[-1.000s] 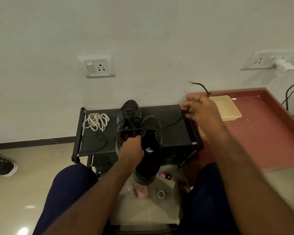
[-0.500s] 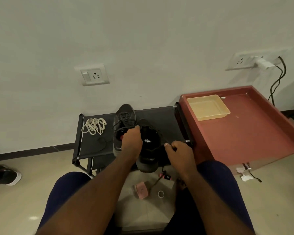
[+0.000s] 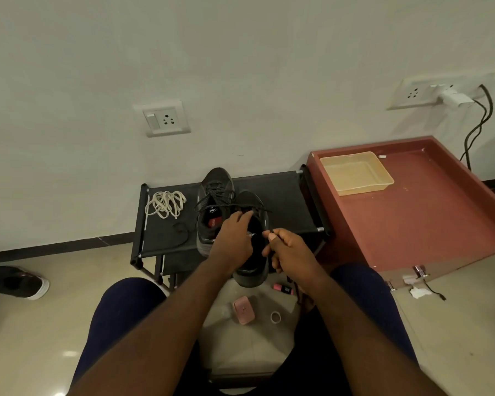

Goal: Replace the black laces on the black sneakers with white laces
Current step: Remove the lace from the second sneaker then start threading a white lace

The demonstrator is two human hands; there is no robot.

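Note:
Two black sneakers sit on a low black rack (image 3: 283, 192). The left sneaker (image 3: 213, 201) lies flat with its black lace still threaded. The right sneaker (image 3: 253, 270) is tilted toward me, heel hanging over the rack's front edge. My left hand (image 3: 236, 235) grips this sneaker across its tongue, fingertips at the eyelets. My right hand (image 3: 287, 250) pinches a black lace (image 3: 265, 211) beside the sneaker's right side. A bundle of white laces (image 3: 166, 203) lies on the rack's left end. A loose black lace (image 3: 182, 232) curls in front of it.
A red-brown table (image 3: 429, 212) with a yellow tray (image 3: 356, 172) stands to the right of the rack. On the floor between my knees lie a pink case (image 3: 243, 310), a white ring (image 3: 275, 317) and a pink marker (image 3: 282, 288). Another shoe (image 3: 15, 282) lies at far left.
My right hand came down from high at the right, where it was pulling the lace out, to the sneaker's right side. My left hand has kept its hold on the sneaker.

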